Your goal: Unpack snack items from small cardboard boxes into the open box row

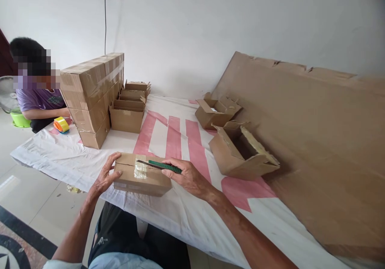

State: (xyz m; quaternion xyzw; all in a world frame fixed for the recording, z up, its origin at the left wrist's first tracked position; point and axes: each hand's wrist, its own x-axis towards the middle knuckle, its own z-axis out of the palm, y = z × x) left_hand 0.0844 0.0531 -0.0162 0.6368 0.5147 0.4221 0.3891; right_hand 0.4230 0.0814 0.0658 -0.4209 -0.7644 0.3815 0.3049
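Left hand (104, 176) clamps the near end of a small box (140, 173) lying flat on the white-and-pink sheet (168, 132), fingers curled over its top edge. Right hand (188, 176) pinches a green-handled knife (159, 165), blade laid along the taped seam on the lid. This looks like the slitting step, tip at the clear tape patch. Next move calls for a shallow, steady pull along the seam, the box held firm and the left fingers kept off the blade's line. Two opened boxes (240, 150) sit off right.
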